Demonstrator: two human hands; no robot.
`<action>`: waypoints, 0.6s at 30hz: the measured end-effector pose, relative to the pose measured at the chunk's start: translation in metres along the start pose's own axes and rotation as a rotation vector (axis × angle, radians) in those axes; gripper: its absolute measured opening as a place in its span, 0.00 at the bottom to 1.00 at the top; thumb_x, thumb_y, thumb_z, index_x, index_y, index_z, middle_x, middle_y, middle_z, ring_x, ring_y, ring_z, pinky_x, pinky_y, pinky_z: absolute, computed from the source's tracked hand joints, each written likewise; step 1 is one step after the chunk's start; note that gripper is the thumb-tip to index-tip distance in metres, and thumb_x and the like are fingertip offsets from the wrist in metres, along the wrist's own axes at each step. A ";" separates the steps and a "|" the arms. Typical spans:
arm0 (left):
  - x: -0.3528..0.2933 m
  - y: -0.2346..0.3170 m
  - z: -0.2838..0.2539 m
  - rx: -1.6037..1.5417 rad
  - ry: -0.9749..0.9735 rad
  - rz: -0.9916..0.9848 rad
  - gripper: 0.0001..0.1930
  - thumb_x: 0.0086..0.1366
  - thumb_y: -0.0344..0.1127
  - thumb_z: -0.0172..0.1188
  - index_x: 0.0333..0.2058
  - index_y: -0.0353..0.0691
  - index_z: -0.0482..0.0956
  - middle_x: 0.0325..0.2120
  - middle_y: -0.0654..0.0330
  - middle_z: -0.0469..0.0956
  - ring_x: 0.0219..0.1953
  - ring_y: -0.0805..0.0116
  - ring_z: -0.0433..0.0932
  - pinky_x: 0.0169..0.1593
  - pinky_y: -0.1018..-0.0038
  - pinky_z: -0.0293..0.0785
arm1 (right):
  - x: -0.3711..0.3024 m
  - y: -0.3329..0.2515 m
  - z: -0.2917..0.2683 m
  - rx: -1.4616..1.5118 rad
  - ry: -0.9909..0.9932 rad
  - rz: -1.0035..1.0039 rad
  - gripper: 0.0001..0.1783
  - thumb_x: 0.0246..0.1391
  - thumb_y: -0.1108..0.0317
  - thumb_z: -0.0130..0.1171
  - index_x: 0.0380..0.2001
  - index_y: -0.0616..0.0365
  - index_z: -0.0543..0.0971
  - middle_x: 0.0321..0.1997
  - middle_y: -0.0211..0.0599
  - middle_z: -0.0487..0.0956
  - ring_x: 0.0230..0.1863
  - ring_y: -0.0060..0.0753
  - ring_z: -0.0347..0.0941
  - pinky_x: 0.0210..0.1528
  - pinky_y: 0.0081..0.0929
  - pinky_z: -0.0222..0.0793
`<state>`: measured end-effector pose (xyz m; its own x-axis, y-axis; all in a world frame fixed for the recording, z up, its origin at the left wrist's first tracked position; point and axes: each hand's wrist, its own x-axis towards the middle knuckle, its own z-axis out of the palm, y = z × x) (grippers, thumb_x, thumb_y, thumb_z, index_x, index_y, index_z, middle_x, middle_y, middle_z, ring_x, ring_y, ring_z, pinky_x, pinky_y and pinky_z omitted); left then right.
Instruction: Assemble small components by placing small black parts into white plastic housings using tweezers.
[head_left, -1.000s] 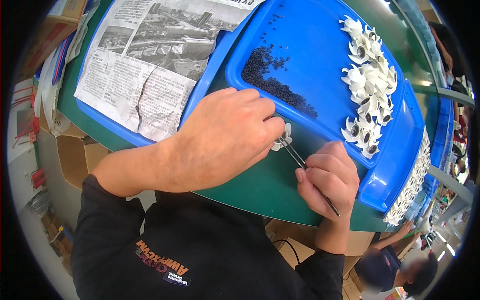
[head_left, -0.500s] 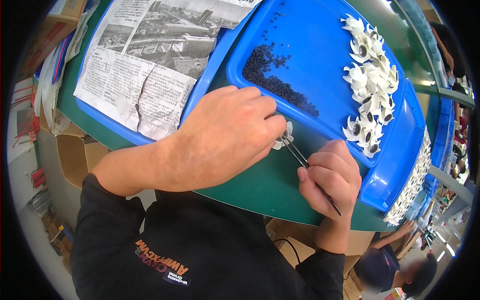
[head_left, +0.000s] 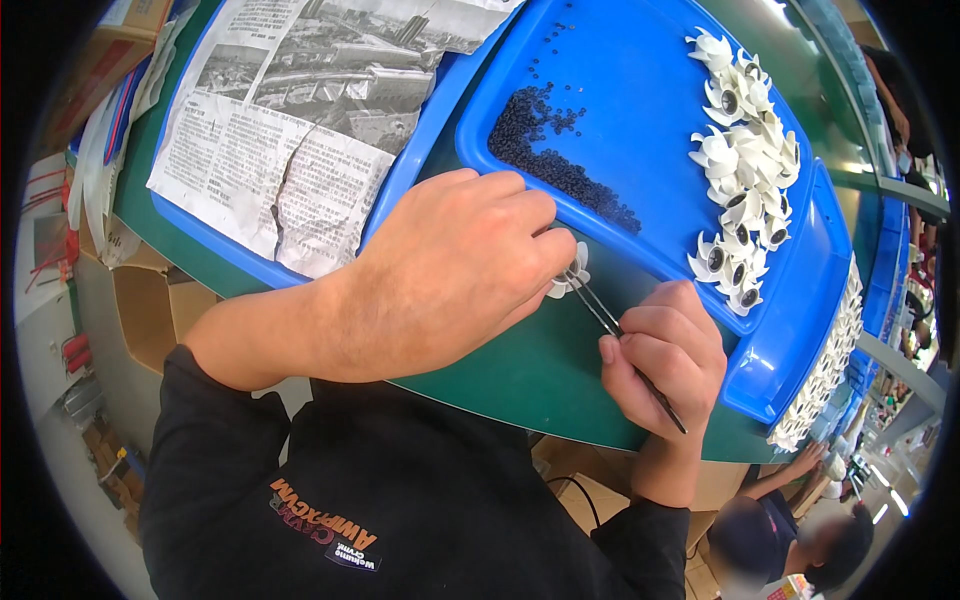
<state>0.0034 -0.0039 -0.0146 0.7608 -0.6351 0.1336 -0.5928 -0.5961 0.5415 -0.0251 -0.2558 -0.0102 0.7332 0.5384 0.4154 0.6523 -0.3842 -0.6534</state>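
My left hand point(head_left: 470, 260) is closed around a small white bladed fan wheel point(head_left: 566, 284), of which only a part shows past the fingers. Between the closed fingers of my right hand point(head_left: 668, 358) are metal tweezers point(head_left: 598, 306), their tips reaching to the wheel beside my left fingertips. What the tips touch is hidden. Just beyond my hands, a blue tray point(head_left: 620, 75) bears a heap of small black rings point(head_left: 555, 170) along its near left side. White fan wheels point(head_left: 745, 160) with dark centres lie in a row on its right.
Torn newspaper point(head_left: 290, 140) covers another blue tray at the left. Many more white wheels stand packed at the far right point(head_left: 825, 360). Green tabletop point(head_left: 520, 375) shows beneath my hands, and a person point(head_left: 780, 530) sits at the lower right.
Both hands stay nearly in place, with the tweezers held at the fan wheel. Everything has shifted only very slightly in the picture.
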 end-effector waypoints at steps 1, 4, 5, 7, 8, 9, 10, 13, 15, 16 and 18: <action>0.000 0.000 0.000 -0.001 0.000 -0.002 0.13 0.59 0.32 0.75 0.42 0.38 0.84 0.35 0.58 0.79 0.41 0.57 0.80 0.44 0.62 0.77 | 0.000 0.000 0.000 -0.002 0.002 0.000 0.16 0.40 0.82 0.75 0.29 0.57 0.77 0.31 0.35 0.80 0.30 0.40 0.74 0.33 0.35 0.67; 0.000 0.000 0.000 -0.003 0.005 0.000 0.13 0.59 0.32 0.75 0.41 0.38 0.84 0.35 0.58 0.79 0.41 0.57 0.80 0.44 0.62 0.77 | 0.000 0.000 0.000 -0.006 0.005 0.003 0.16 0.41 0.83 0.75 0.29 0.57 0.77 0.31 0.35 0.80 0.30 0.41 0.74 0.33 0.35 0.68; 0.000 0.000 0.000 -0.004 0.004 0.000 0.13 0.59 0.32 0.75 0.41 0.38 0.84 0.35 0.58 0.79 0.41 0.57 0.80 0.44 0.62 0.77 | 0.000 0.000 0.001 -0.007 0.008 0.004 0.16 0.41 0.83 0.75 0.29 0.57 0.77 0.31 0.36 0.80 0.30 0.41 0.74 0.33 0.35 0.68; 0.000 0.000 0.000 0.005 0.009 0.005 0.13 0.59 0.32 0.75 0.41 0.38 0.84 0.34 0.59 0.79 0.40 0.57 0.80 0.44 0.62 0.77 | 0.000 0.000 0.001 -0.011 0.005 0.005 0.16 0.41 0.83 0.75 0.29 0.57 0.77 0.31 0.36 0.80 0.30 0.41 0.74 0.33 0.36 0.68; 0.000 0.000 0.000 0.005 0.008 0.005 0.13 0.59 0.32 0.75 0.41 0.38 0.84 0.34 0.59 0.79 0.40 0.57 0.80 0.44 0.62 0.77 | 0.000 0.000 0.001 -0.016 0.002 0.004 0.16 0.41 0.83 0.75 0.29 0.57 0.77 0.31 0.36 0.80 0.30 0.41 0.74 0.33 0.36 0.68; 0.000 0.000 0.000 0.004 0.007 0.005 0.13 0.59 0.32 0.75 0.41 0.38 0.84 0.34 0.59 0.79 0.40 0.57 0.80 0.44 0.62 0.77 | 0.000 0.000 0.001 -0.016 0.002 0.004 0.16 0.41 0.83 0.75 0.29 0.57 0.77 0.31 0.36 0.80 0.30 0.41 0.74 0.33 0.36 0.68; 0.000 0.000 0.000 0.003 0.006 0.005 0.13 0.59 0.32 0.75 0.41 0.38 0.84 0.34 0.59 0.79 0.40 0.57 0.80 0.44 0.62 0.77 | 0.000 -0.001 0.001 -0.016 -0.001 0.003 0.16 0.41 0.83 0.75 0.29 0.57 0.77 0.31 0.36 0.80 0.30 0.41 0.74 0.33 0.36 0.68; 0.000 0.000 0.000 -0.013 0.012 0.001 0.13 0.58 0.31 0.75 0.41 0.38 0.84 0.34 0.58 0.79 0.40 0.57 0.80 0.44 0.62 0.77 | 0.000 0.000 0.001 -0.018 -0.006 0.000 0.16 0.41 0.83 0.75 0.28 0.57 0.77 0.31 0.36 0.80 0.30 0.41 0.74 0.33 0.36 0.68; 0.001 0.001 -0.001 -0.008 0.008 0.003 0.13 0.58 0.31 0.75 0.41 0.38 0.84 0.34 0.58 0.79 0.40 0.57 0.80 0.44 0.62 0.77 | 0.000 0.000 0.000 -0.019 -0.009 -0.001 0.16 0.40 0.83 0.76 0.28 0.57 0.77 0.31 0.35 0.80 0.31 0.40 0.74 0.33 0.36 0.68; 0.001 0.000 -0.001 -0.004 0.004 0.006 0.13 0.58 0.31 0.75 0.41 0.38 0.84 0.34 0.58 0.79 0.40 0.57 0.80 0.44 0.62 0.77 | 0.000 0.000 0.000 -0.016 -0.016 -0.016 0.16 0.41 0.84 0.74 0.30 0.59 0.77 0.31 0.38 0.80 0.30 0.41 0.73 0.33 0.36 0.68; 0.001 0.000 -0.001 -0.008 0.006 0.008 0.14 0.58 0.31 0.75 0.41 0.37 0.85 0.34 0.58 0.79 0.40 0.57 0.80 0.44 0.62 0.77 | 0.000 0.000 0.000 -0.014 -0.023 -0.029 0.15 0.41 0.84 0.73 0.31 0.60 0.78 0.31 0.40 0.80 0.29 0.42 0.71 0.33 0.36 0.67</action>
<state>0.0046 -0.0040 -0.0142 0.7578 -0.6368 0.1424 -0.5965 -0.5876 0.5467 -0.0252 -0.2556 -0.0104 0.7097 0.5662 0.4191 0.6756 -0.3785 -0.6327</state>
